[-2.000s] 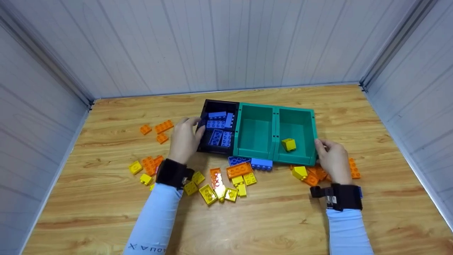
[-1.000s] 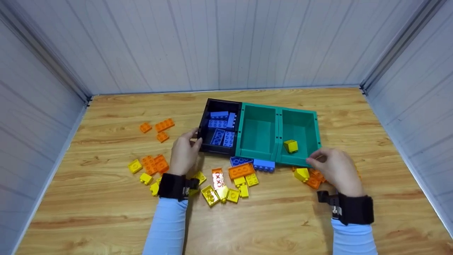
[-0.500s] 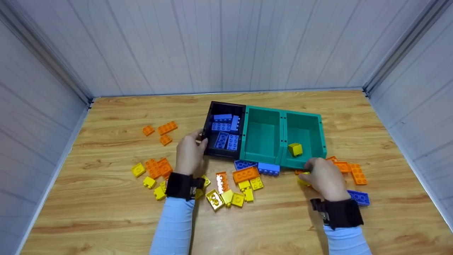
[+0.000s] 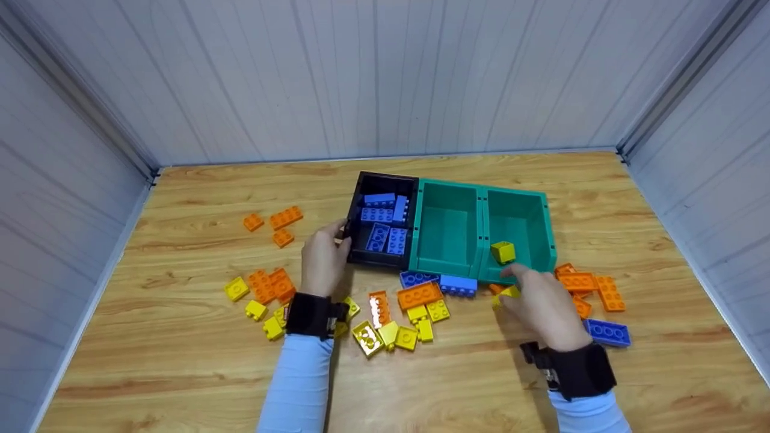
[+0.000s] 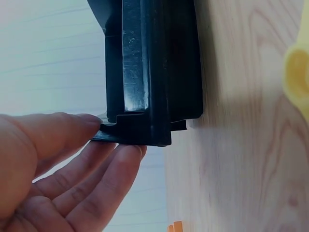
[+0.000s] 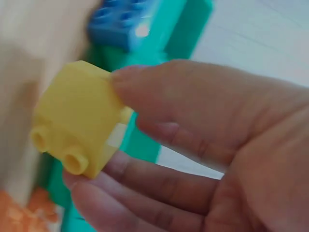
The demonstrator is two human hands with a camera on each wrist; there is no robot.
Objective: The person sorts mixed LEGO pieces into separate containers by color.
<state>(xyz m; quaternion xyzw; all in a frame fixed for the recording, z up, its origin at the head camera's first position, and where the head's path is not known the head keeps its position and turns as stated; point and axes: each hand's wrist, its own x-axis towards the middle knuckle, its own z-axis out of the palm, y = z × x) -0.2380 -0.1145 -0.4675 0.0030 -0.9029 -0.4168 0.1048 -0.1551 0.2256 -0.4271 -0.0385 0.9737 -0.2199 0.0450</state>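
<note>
My left hand (image 4: pixel 322 258) pinches the left edge of the black bin (image 5: pixel 159 72), thumb on one side and fingers on the other in the left wrist view. Several blue bricks (image 4: pixel 378 214) lie in that bin. Between thumb and fingers, my right hand (image 4: pixel 544 307) holds a yellow sloped brick (image 6: pixel 79 113) with studs at one end. This hand is at the near edge of the right green bin (image 4: pixel 523 216), in which one yellow brick (image 4: pixel 503 252) lies. The middle green bin (image 4: pixel 448 231) holds nothing. All the bins stand side by side in a row.
Orange bricks (image 4: pixel 610 293) and a blue brick (image 4: pixel 607 332) lie to the right. Mixed blue, orange and yellow bricks (image 4: pixel 419 295) spread in front of the bins. More orange bricks (image 4: pixel 286 218) lie at left. Pale panel walls (image 4: pixel 385 78) bound the wooden table (image 4: pixel 469 385).
My right hand has left the green bin's right edge, moved toward the near bricks and taken up the yellow sloped brick. My left hand has stayed on the black bin.
</note>
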